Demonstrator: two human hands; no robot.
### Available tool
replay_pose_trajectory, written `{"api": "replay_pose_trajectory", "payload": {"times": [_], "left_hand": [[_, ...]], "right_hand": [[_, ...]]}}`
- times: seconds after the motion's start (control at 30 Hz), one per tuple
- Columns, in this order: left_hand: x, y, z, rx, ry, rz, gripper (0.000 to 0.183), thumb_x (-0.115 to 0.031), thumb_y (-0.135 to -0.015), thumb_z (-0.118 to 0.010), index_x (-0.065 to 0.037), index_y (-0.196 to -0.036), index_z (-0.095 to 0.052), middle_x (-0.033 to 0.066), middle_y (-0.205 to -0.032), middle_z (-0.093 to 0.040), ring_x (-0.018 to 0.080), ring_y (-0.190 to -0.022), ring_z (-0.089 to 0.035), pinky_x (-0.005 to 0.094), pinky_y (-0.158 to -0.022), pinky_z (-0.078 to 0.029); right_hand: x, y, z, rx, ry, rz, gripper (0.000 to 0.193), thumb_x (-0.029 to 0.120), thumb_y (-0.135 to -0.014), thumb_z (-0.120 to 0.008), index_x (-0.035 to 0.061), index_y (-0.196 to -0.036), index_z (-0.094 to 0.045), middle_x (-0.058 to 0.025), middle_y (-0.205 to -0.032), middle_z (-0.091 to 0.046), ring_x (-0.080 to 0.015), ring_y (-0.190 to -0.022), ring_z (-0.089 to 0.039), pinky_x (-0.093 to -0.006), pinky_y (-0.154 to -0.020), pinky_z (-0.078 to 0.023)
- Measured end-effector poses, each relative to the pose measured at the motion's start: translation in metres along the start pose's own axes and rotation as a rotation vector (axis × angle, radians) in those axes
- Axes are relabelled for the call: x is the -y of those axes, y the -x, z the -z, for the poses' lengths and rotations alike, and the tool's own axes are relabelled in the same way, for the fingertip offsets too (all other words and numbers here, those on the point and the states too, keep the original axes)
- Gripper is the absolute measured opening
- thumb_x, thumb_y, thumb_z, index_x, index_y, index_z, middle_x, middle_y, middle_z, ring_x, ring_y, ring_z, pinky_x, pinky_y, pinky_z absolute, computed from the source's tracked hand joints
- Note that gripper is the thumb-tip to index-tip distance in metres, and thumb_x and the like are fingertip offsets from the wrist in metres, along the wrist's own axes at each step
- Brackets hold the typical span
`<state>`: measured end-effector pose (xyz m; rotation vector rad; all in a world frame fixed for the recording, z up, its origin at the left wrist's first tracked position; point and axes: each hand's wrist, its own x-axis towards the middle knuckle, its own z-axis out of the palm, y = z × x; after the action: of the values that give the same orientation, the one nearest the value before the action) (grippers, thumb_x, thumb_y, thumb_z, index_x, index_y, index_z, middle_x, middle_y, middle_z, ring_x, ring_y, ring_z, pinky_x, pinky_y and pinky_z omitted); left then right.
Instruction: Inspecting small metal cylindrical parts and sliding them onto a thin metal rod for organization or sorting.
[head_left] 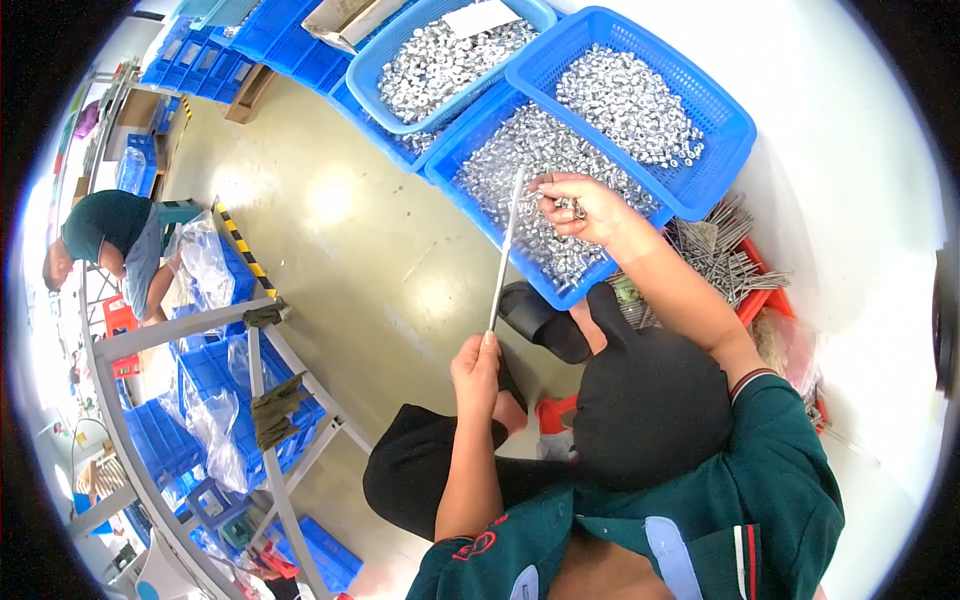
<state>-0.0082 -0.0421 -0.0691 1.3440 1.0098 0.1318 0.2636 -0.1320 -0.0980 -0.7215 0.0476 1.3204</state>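
The person's left hand (pixel 475 375) is closed around the near end of a thin metal rod (pixel 506 245), and the rod is tilted away from this hand, so that its far end is just beside the fingertips (pixel 540 184) of the right hand; whether they touch, one cannot tell. The right hand (pixel 590 212) is half curled and holds a few small metal pieces (pixel 568 206) in its bent fingers, with the thumb and forefinger close together. Under the right hand there is a blue crate (pixel 462 203), filled with many shiny metal parts (pixel 520 140). Beyond this hand, a blue basket (pixel 735 130) rests across the crate and contains similar parts, and to its left is a light blue basket (pixel 362 92) with a white paper (pixel 480 17) on top of its contents. Beside the right forearm, a red box (pixel 770 300) carries a loose pile of rods (pixel 715 255). Well to the left of both hands, a co-worker (pixel 112 225) bends forward near other blue crates (pixel 215 375)
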Motion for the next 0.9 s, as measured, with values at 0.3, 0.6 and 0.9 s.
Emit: {"api": "replay_pose_trajectory", "payload": {"times": [0.3,0.6,0.9], "left_hand": [[0.011,0.004,0.005,0.002,-0.187,-0.082,0.029,-0.027,-0.088,-0.053,-0.005,-0.068,-0.053,-0.0063,-0.054,-0.04,0.003,-0.049,-0.033,0.0196,-0.044,-0.024],[0.001,0.007,0.009,-0.022,-0.321,-0.102,0.03,-0.025,-0.087,-0.053,-0.001,-0.069,-0.056,-0.0046,-0.056,-0.045,0.0041,-0.051,-0.037,0.0204,-0.046,-0.028],[0.006,-0.003,0.015,-0.015,-0.246,-0.089,0.03,-0.024,-0.088,-0.051,-0.003,-0.069,-0.055,-0.0031,-0.059,-0.048,0.004,-0.053,-0.038,0.0198,-0.048,-0.029]], "right_hand": [[0.004,0.001,0.006,0.131,-0.18,0.073,0.013,0.012,-0.086,-0.05,0.0028,-0.095,-0.053,-0.0012,-0.065,-0.048,-0.0042,-0.045,-0.038,-0.0163,-0.035,-0.025],[0.016,0.006,-0.006,-0.065,0.377,0.214,0.014,0.012,-0.083,-0.056,0.0009,-0.09,-0.056,0.0012,-0.06,-0.046,-0.003,-0.046,-0.038,-0.0157,-0.037,-0.025],[-0.003,0.01,-0.037,0.123,0.347,-0.045,0.022,0.018,-0.084,-0.057,0.0006,-0.097,-0.058,0.0032,-0.061,-0.043,-0.0025,-0.046,-0.033,-0.0158,-0.037,-0.022]]}}
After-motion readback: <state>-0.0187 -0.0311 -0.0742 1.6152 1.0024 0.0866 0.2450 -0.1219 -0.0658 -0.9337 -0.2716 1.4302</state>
